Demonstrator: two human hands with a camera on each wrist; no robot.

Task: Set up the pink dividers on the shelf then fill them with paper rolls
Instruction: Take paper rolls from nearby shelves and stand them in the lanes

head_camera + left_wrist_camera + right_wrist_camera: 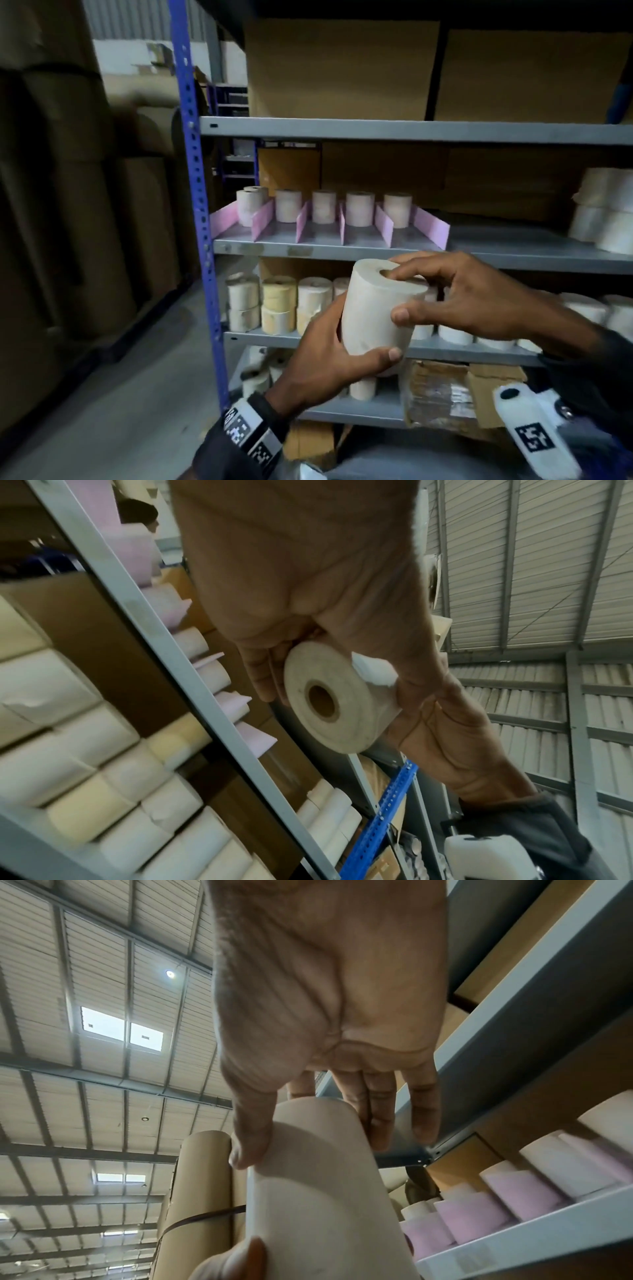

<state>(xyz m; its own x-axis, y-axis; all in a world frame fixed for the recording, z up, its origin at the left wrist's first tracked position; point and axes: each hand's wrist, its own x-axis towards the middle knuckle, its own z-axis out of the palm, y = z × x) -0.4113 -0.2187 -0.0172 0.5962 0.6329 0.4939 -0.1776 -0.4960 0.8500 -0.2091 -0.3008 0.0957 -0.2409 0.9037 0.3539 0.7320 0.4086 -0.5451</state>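
Observation:
I hold one cream paper roll (pixel 376 308) upright in front of the shelves, below the divider shelf. My left hand (pixel 329 353) grips its lower side, thumb across the front. My right hand (pixel 445 294) pinches its top, fingers on the upper face near the core hole and thumb on the side. The left wrist view shows the roll (pixel 329 699) end-on between both hands. Several pink dividers (pixel 383 224) stand on the middle shelf (pixel 342 248), with paper rolls (pixel 359 209) at the back of the slots. The slot fronts are bare.
A stack of loose rolls (pixel 606 212) sits at the right end of the divider shelf. The shelf below holds stacked rolls (pixel 277 305). Cardboard boxes (pixel 342 68) fill the top shelf. A blue upright post (pixel 198 205) bounds the rack on the left, with large brown rolls (pixel 68 171) beyond.

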